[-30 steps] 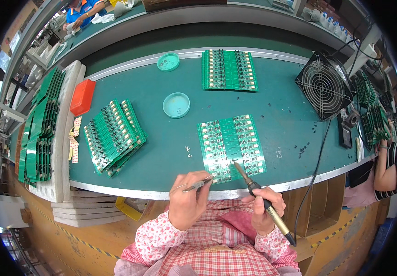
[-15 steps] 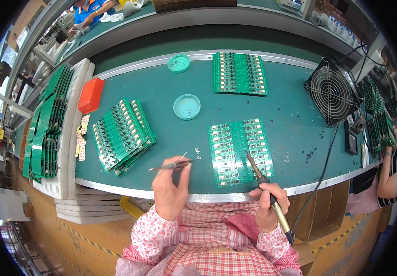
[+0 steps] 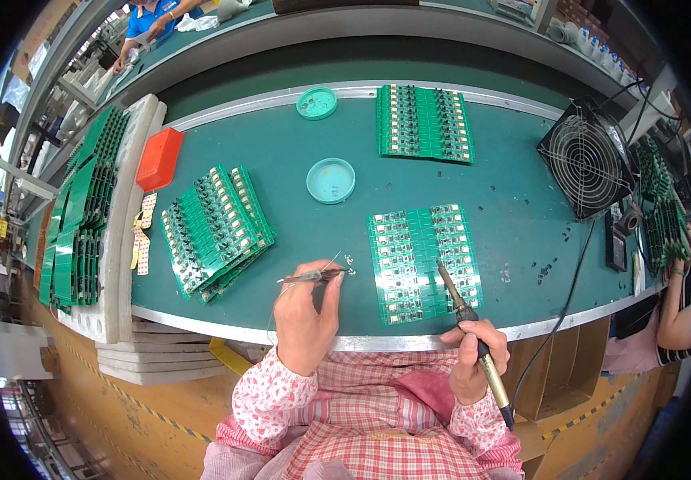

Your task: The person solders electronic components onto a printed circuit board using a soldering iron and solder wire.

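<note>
Left hand [image 3: 305, 328]: thumb and fingers pinch dark-tipped metal tweezers [image 3: 304, 278] and a thin wire [image 3: 334, 260], the tips near small white parts [image 3: 351, 262].
Right hand [image 3: 473, 360]: wrapped around a soldering iron [image 3: 495, 384], its handle gold and black, slanting forward and left.
Circuit panel [image 3: 423, 264]: green, flat on the green bench [image 3: 297, 232] in front of both hands; columns of pale blocks and dark components; glare lower left.
Wrists: near the bench's front edge, in patterned sleeves [image 3: 269, 396].
Unclear: whether the iron's tip touches the panel; whether the tweezers grip anything.
</note>
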Tool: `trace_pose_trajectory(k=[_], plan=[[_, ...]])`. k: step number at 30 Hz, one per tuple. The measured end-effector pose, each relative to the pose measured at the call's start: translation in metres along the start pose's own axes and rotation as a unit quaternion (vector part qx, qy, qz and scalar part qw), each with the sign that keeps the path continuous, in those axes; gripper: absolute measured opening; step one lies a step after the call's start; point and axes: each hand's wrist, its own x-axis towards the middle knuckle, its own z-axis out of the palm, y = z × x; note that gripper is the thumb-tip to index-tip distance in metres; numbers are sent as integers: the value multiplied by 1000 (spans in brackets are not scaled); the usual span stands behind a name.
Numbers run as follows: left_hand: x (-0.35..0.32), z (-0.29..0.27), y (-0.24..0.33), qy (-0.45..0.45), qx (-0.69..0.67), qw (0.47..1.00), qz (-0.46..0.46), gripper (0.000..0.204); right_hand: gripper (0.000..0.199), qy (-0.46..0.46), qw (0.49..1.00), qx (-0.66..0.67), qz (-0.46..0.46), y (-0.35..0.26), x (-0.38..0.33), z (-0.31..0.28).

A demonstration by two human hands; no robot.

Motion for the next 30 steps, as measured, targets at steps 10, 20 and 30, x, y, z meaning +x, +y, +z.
trace_pose_trajectory(k=[10, 20, 30], plan=[[-1, 0, -2, -8, 21, 1000, 12, 11, 11, -1, 1000, 6, 7, 1, -1, -1], [0, 0, -1, -13, 36, 999, 18, 10, 12, 9, 1000, 11, 6, 2, -2, -1], [-27, -5, 17, -105, -88, 990, 44, 20, 11, 39, 999, 21, 5, -11, -11, -10]])
